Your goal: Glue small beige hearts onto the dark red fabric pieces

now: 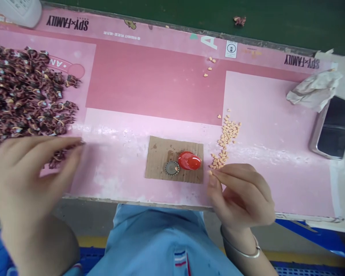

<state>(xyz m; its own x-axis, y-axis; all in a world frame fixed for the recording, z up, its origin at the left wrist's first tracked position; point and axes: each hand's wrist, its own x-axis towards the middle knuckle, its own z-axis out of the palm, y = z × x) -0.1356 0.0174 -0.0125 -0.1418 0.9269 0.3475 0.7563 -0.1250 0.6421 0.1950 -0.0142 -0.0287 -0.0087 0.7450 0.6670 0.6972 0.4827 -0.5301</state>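
Note:
My left hand [31,172] reaches toward the edge of a large heap of small dark brown-and-yellow pieces [25,92] at the left; its fingers are extended, slightly blurred, and hold nothing I can see. My right hand [241,195] is curled at the near edge of the pink mat, thumb and forefinger pinched on a tiny orange piece beside a scatter of small orange pieces [225,142]. Between the hands lies a brown cardboard square [158,161] bearing a red cap-like part [189,160] and a round grey metal disc [171,168].
A pink printed mat [161,84] covers the table. A phone [333,128] lies at the right edge under crumpled paper [316,90]. A white object [17,11] sits at the top left. A few stray orange pieces [209,65] lie farther back.

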